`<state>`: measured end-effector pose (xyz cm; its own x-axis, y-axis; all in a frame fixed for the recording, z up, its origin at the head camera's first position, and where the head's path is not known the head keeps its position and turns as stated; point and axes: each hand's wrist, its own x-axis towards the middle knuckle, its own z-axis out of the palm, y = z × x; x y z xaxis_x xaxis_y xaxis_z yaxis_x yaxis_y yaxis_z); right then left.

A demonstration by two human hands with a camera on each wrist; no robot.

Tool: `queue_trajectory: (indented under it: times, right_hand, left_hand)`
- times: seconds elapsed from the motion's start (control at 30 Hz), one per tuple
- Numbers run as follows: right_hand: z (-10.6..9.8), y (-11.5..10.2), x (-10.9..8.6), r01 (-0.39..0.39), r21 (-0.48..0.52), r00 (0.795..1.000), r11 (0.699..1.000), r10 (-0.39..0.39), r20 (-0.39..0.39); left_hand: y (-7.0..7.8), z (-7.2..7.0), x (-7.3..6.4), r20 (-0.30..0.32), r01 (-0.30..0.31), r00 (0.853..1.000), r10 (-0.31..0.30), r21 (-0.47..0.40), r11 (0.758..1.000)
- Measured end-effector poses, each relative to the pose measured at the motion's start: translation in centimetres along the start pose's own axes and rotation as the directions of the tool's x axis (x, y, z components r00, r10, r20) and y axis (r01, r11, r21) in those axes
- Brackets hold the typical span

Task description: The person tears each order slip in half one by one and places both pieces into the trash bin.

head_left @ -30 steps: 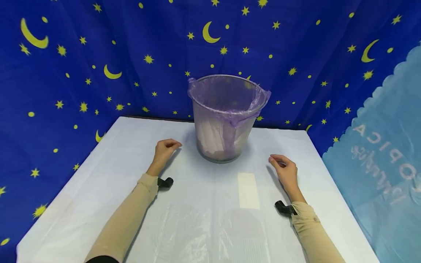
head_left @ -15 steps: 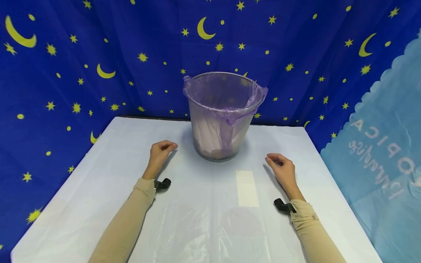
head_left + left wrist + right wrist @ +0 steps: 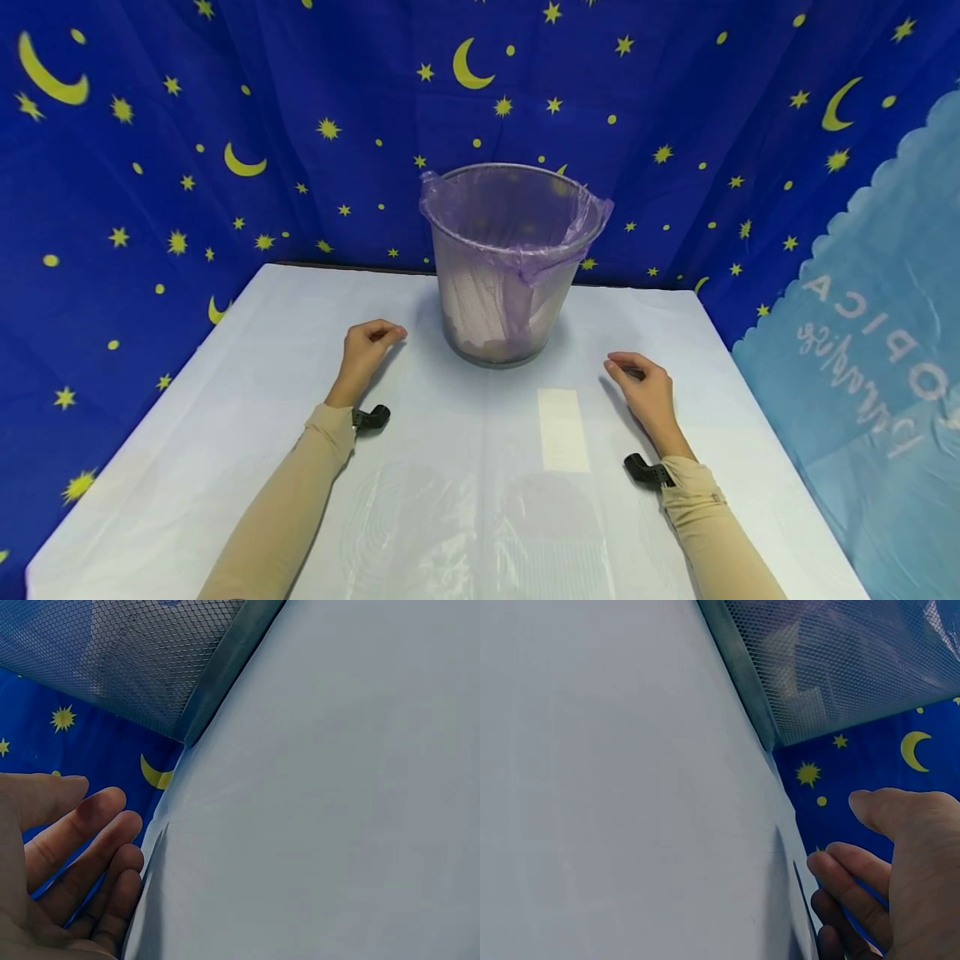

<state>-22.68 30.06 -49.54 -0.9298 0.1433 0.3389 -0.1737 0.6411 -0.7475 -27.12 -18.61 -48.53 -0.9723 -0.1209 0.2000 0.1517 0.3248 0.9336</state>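
Note:
A mesh wastebasket [image 3: 480, 292] stands upright toward the back of the white table, lined with a thin purple plastic bag [image 3: 534, 265] folded over its rim. Pale contents show through the mesh low down. My left hand [image 3: 366, 350] rests on the table to the left of the basket, fingers loosely bent, holding nothing. To the basket's right and a little nearer lies my right hand [image 3: 645, 387], also relaxed, thumb apart from the fingers in the right wrist view. Each wrist view shows the basket's mesh wall and base ring [image 3: 217, 682] beyond the fingertips, apart from them.
A pale rectangular patch [image 3: 564, 430] lies on the white table [image 3: 450, 417] in front of the basket. Dark blue cloth [image 3: 337, 67] with yellow moons and stars hangs behind and at the left. Light blue lettered cloth [image 3: 885, 333] hangs at the right.
The head view has shifted slightly, moving the whole scene a little to the left. Hands and basket keep their places on the table.

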Motion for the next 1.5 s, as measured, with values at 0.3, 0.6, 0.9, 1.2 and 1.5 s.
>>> queue_trajectory:
  times: [0.3,0.6,0.9,1.2,1.5]
  right_hand:
    - [-0.11,0.04,0.04,0.022,0.011,1.000,1.000,-0.022,0.002]
    - [0.00,-0.04,-0.20,0.027,0.023,1.000,0.999,-0.027,0.007]
    - [0.16,-0.08,-0.16,0.048,0.001,0.999,0.999,-0.048,0.002]
    - [0.15,0.08,-0.14,0.056,-0.008,0.998,0.998,-0.056,0.006]
    - [0.04,0.08,-0.15,0.055,-0.025,0.998,0.998,-0.054,0.037]
  left_hand:
    - [0.23,0.10,0.06,-0.004,-0.014,1.000,0.014,0.023,1.000]
    - [0.06,-0.09,0.03,-0.005,-0.005,1.000,0.005,0.047,0.999]
    - [-0.21,-0.16,0.00,-0.001,-0.015,1.000,0.015,0.043,0.999]
    - [-0.37,-0.10,-0.04,-0.003,-0.014,1.000,0.014,0.035,0.999]
    - [-0.23,0.17,-0.15,0.009,0.000,1.000,0.000,0.004,1.000]
